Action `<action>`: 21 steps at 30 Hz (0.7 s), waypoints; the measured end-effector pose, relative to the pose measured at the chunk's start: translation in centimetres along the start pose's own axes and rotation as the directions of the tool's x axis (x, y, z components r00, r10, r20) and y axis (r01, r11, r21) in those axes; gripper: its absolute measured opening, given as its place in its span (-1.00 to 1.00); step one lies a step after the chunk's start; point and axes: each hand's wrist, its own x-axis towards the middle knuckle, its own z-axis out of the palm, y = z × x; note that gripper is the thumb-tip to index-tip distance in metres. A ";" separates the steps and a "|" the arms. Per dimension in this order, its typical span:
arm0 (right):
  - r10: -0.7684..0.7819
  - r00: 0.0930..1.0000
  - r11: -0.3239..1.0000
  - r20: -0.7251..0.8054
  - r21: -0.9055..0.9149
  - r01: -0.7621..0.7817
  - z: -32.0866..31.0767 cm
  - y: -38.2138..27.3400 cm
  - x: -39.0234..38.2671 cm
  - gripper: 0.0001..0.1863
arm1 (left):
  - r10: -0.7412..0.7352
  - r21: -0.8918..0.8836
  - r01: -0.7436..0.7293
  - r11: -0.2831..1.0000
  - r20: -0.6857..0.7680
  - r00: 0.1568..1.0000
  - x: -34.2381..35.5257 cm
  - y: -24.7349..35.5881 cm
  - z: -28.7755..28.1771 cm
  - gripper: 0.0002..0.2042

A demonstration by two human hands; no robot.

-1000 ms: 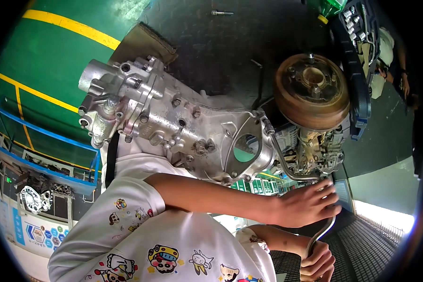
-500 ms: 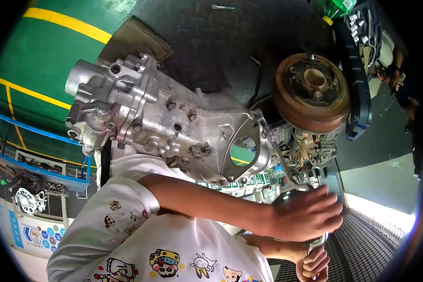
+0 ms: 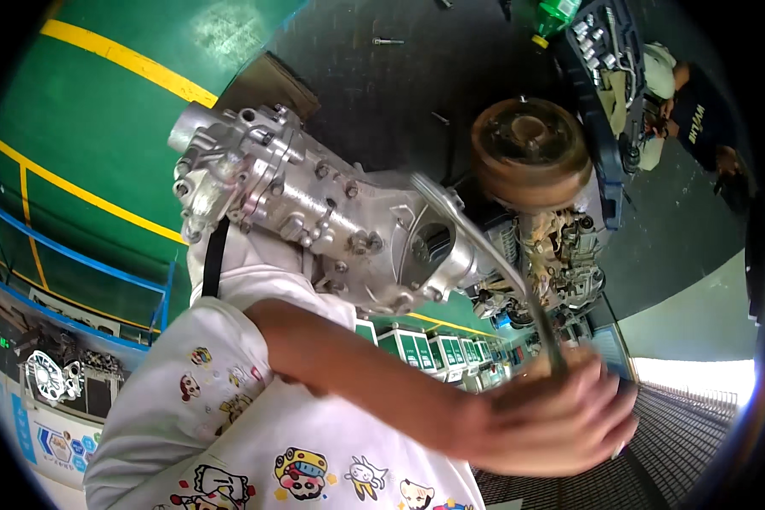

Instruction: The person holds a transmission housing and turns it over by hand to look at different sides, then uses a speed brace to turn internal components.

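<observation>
My left hand point(image 3: 561, 416), blurred, is closed round a bent steel speed handle point(image 3: 508, 269). The tool's shaft slants up and left from my fist, and its far end stands over the flange end of a silver cast-metal gearbox housing point(image 3: 340, 200). Bolts and ports stud the housing, and a large round opening point(image 3: 431, 252) shows at its near right end. Whether the shaft's end touches the metal cannot be made out. My right hand is not clearly visible; a blurred skin-coloured patch beside the shaft, above my left fist, is too unclear to assign.
A rusty brake drum point(image 3: 527, 149) sits right of the housing, above a dirty mechanical assembly point(image 3: 561, 255). An open socket case point(image 3: 608, 93) and a green bottle point(image 3: 555, 15) lie beyond. A loose bolt point(image 3: 388, 41) rests on the dark surface. Another person point(image 3: 697, 119) is at far right.
The speed handle has swung, its upper end now across the housing's flange. My left hand has moved lower, and my right hand has gone from clear sight. The view has shifted.
</observation>
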 end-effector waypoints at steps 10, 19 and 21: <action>0.061 0.998 0.915 0.024 -0.402 -0.046 3.5 6.7 5.5 -0.76 | -0.128 -0.145 0.050 0.988 -0.601 0.789 -0.6 -6.1 -11.6 -0.85; 0.192 0.972 0.633 -0.133 -0.740 -0.226 4.6 6.1 7.4 -0.78 | -0.157 -0.195 -0.031 0.980 -0.863 0.480 -9.3 1.9 -23.4 -0.75; 0.225 0.963 0.574 -0.150 -0.778 -0.255 4.7 5.6 7.6 -0.71 | -0.118 -0.171 -0.069 0.983 -0.871 0.477 -12.3 3.6 -25.7 -0.72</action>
